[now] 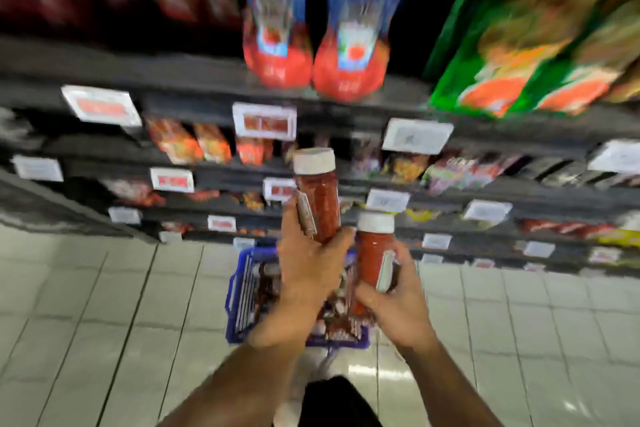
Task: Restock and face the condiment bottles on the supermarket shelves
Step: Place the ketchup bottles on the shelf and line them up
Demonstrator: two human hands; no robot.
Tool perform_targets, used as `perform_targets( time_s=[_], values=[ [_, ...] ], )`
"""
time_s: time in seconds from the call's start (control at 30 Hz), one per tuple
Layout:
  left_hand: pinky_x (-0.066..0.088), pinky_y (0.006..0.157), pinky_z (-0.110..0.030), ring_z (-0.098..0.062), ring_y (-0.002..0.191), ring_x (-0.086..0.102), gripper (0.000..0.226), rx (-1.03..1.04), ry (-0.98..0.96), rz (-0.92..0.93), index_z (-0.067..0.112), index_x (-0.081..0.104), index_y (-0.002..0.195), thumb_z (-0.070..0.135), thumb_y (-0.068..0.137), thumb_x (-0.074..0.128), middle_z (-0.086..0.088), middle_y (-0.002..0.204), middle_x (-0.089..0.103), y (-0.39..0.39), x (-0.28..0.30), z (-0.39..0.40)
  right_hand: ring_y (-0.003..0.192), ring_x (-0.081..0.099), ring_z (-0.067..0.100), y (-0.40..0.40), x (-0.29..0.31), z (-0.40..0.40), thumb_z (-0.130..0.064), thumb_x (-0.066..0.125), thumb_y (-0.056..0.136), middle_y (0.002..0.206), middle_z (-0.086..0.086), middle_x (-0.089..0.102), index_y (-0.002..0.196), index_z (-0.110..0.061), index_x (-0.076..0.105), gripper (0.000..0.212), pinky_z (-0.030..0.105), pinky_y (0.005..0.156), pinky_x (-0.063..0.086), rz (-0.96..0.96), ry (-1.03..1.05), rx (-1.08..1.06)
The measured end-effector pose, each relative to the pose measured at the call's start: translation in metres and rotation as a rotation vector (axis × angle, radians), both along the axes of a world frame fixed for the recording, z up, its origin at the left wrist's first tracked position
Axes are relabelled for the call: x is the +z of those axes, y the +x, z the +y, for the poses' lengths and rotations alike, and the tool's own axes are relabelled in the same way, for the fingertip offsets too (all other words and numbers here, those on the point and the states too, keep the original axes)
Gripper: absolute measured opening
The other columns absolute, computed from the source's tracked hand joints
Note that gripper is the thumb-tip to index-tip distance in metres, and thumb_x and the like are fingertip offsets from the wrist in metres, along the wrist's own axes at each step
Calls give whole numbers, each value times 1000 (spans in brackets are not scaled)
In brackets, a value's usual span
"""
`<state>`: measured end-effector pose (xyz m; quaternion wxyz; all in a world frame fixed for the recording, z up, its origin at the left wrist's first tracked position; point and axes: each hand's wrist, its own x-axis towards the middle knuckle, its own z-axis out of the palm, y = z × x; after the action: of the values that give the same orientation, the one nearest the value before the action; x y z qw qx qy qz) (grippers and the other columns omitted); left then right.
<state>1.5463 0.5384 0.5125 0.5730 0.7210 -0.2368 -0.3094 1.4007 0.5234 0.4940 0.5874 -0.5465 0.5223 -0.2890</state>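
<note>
each hand is wrapped around one red condiment bottle with a white cap: the left hand (308, 274) grips the left bottle (317, 198) low on its body, the right hand (391, 298) grips the right bottle (374, 253) the same way, both above the blue basket (242, 291) on the floor. both bottles stand upright, caps toward the shelves (207, 173) ahead. the left bottle rides higher and looks nearer the shelf edge, so it probably goes in first.

Pale tiled floor (104, 305), white price tags (265, 120) (print blurred), green packets (519, 55)
</note>
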Motion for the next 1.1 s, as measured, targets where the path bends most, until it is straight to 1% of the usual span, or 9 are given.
perform_targets(
  time_s=[0.1,0.27,0.37,0.5,0.6,0.7,0.8,0.97,1.1],
  values=[
    [41,68,-1,14,81,62,68,-11,-111,-146,28,58,125,34,62,82,29,90,68,13,74,-27,87,70,5,-6,64,-12,-39,85,57,101,-16,73,128,-35,56,77,20,76,54,4,-112,15],
    [47,77,-12,5,87,63,62,-62,-328,-377,39,58,113,21,60,84,27,95,67,36,168,-32,81,67,-5,-8,150,-30,-19,88,65,96,-23,71,123,-22,57,65,6,69,47,-50,-284,82],
    [46,73,-4,7,91,66,68,-99,-378,-429,55,55,112,25,58,83,33,102,67,51,209,-21,79,69,3,-8,194,-32,-22,90,66,95,-13,72,122,-25,58,65,13,67,52,-95,-372,141],
    [50,70,-10,0,90,68,67,-236,-412,-466,34,61,122,25,60,85,20,98,69,80,256,-10,90,73,13,5,251,-35,-36,91,62,106,-6,74,127,-33,57,73,20,70,56,-122,-492,186],
    [51,69,-12,-1,85,68,67,-301,-417,-541,41,61,116,23,56,85,23,99,69,110,290,-11,89,73,8,25,289,-48,-26,93,61,105,-8,75,128,-27,59,75,15,71,54,-113,-593,180],
    [45,66,-5,9,83,64,66,-361,-420,-629,51,58,109,27,53,84,30,100,66,146,320,-20,89,73,5,44,322,-62,-23,97,62,104,-12,76,127,-28,61,74,13,71,53,-31,-672,182],
    [42,67,-1,18,84,59,70,-398,-382,-735,44,60,115,34,50,83,23,93,68,184,347,-34,85,72,3,63,349,-75,-24,96,64,101,-15,75,122,-32,64,66,12,67,52,70,-716,183],
    [43,59,-13,9,79,60,72,-482,-264,-862,50,58,112,41,45,81,23,90,62,226,378,-63,82,69,-1,96,379,-101,-31,97,59,94,-18,74,116,-33,65,65,9,65,48,207,-777,155],
    [38,54,-18,5,70,54,63,-507,-150,-942,41,54,100,43,45,84,21,83,55,244,389,-82,86,67,-1,109,402,-132,-61,84,42,101,-18,70,117,-38,63,81,24,71,50,454,-810,159]
  ],
)
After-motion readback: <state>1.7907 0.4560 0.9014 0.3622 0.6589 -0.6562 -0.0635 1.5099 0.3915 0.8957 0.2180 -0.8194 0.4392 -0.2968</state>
